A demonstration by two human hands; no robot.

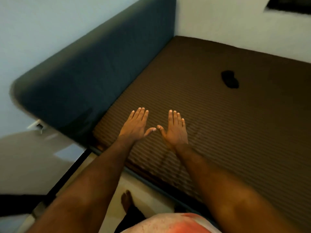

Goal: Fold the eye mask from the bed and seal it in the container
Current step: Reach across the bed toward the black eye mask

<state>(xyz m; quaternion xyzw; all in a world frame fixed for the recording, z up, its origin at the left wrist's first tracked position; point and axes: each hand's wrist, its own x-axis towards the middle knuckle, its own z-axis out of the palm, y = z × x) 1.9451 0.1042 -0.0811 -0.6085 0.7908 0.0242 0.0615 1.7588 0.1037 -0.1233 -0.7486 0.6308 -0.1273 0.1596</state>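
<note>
- You stand at the edge of the bed (pixel 218 132), a bare foot (pixel 126 201) on the pale floor (pixel 148 195) below you and both arms stretched out over the striped brown cover.
- Your left hand (pixel 137 126) hovers palm down above the bed's near corner, fingers straight and close together, thumb spread toward the other hand; its grip is fully open and has hold of nothing.
- Your right hand (pixel 175 130) mirrors it just beside, flat and open too, also empty. The two thumb tips are near each other but apart.
- Both hands look posed flat in plain sight of the camera, which reads as a starting stance, not a reach: neither is shaped to pick anything up.
- The dark blue headboard (pixel 104 71) runs along the bed's left side, against the pale wall (pixel 50 27).
- The eye mask (pixel 229 79) lies farther out on the bed, beyond and to the right of your right hand, well apart from both hands. It is a small dark shape lying flat and unfolded, though blur hides its strap and detail.
- It sits alone on open cover, so your right hand has the clearer path to it, by the look of things.
- No container shows anywhere in view, so the folding and sealing are not yet begun.
</note>
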